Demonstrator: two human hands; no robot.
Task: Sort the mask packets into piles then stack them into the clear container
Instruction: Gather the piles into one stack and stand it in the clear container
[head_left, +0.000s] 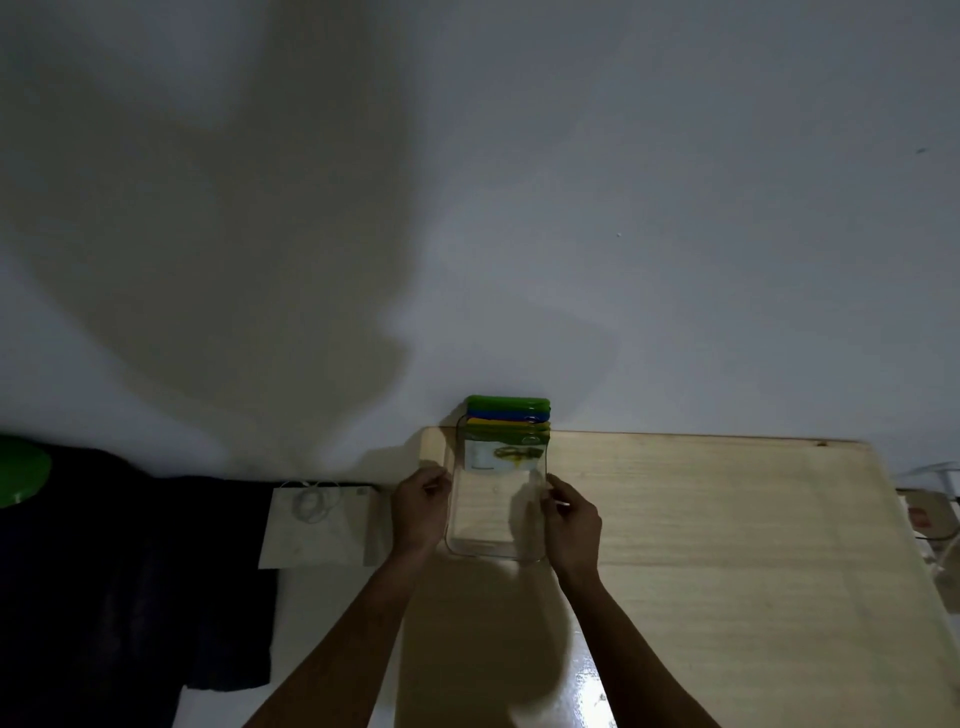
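Head view, dim and wide, looks down on one pale wooden surface (727, 545) pushed against a white wall (571, 182), with two bare forearms reaching in from the bottom edge. One clear container (496, 548) lies near the far left corner of the surface, its rounded near end toward the person. At its far end stand the mask packets (508, 415), upright and packed one behind another against the wall; four coloured top bands can be counted, green at the back, then blue, orange and yellow-green, and in front of them a pale packet face with a dark green mark shows through the clear wall. Whether more packets hide behind these cannot be told. One left hand (420, 512) rests curled against the left wall of the container, fingers bent over its rim. One right hand (571, 522) sits at the right wall, thumb and fingertips drawn together at the rim; whether they pinch anything is too dark to tell. Left of the surface lies one pale paper bag (322, 535) with a white cord (311, 505) coiled on it, beside dark cloth (130, 571) and one green round object (21, 470)
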